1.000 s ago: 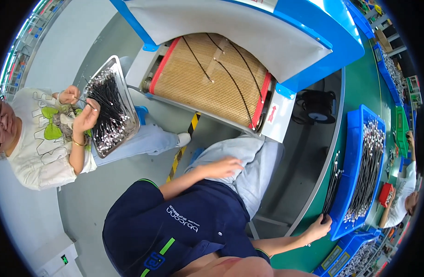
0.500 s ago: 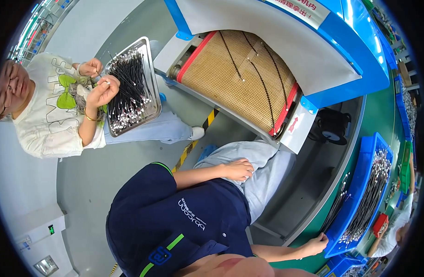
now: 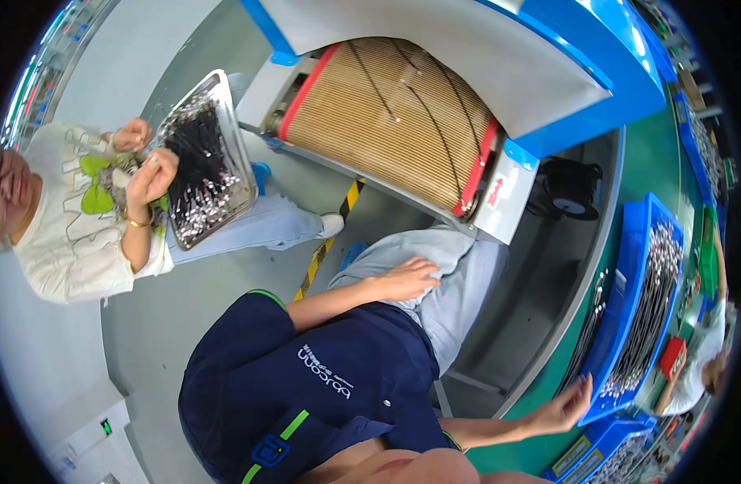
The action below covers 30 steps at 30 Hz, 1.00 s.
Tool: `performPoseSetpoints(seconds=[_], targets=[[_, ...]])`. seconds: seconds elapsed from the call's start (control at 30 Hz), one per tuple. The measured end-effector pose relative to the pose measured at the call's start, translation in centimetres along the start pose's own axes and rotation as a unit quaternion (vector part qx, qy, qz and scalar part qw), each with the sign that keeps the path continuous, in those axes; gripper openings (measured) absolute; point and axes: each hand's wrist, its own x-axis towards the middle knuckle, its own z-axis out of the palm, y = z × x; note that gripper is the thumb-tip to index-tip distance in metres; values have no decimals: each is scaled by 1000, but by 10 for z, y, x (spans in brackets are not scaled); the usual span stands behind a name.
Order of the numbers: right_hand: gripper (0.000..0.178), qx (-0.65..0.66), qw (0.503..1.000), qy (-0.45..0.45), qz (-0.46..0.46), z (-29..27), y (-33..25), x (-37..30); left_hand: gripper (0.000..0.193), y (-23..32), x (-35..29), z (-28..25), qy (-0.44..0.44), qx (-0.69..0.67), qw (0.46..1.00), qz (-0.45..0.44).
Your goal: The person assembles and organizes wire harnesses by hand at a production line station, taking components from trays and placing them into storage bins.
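My left hand (image 3: 408,279) lies on my thigh over light grey trousers, fingers stretched out, holding nothing. My right hand (image 3: 560,410) is over the green bench at the near left edge of a long blue bin (image 3: 618,302), its fingers loosely bent and apart. No cable shows between them. Black cables (image 3: 649,310) with pale ends fill the bin. A bunch of loose black cables (image 3: 584,331) lies along the bin's left side, just beyond my right fingertips. Whether my fingers touch the bin or that bunch, I cannot tell.
Ahead, a blue-hooded conveyor machine has a brown mesh belt (image 3: 338,101) carrying several black cables. At left, a seated co-worker (image 3: 72,202) has a metal tray (image 3: 240,153) of black cables. A cable reel (image 3: 571,189) stands under the bench. Another blue bin (image 3: 584,460) sits nearby.
The view has shifted, so the machine and tray sit further left. My right hand has moved forward along the bin's edge and its fingers have loosened. My left hand stays on my thigh.
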Motion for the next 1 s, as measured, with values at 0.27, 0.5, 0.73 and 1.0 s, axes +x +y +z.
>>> performPoseSetpoints(seconds=[0.27, 0.5, 0.73, 1.0], targets=[[15, 191, 918, -341, -71, 76, -66, -54, 43, 60, 25, -103, 302, -6, 953, -5], [11, 229, 896, -373, -68, 96, -56, -54, 13, 21, -9, -97, 66, -11, 984, -164], [8, 288, 876, -386, -22, 117, -59, -60, 16, 36, 2, -102, 31, -100, 980, -166], [14, 304, 874, -370, -79, 125, -66, -57, 18, 33, 9, -116, 30, -114, 985, -124]])
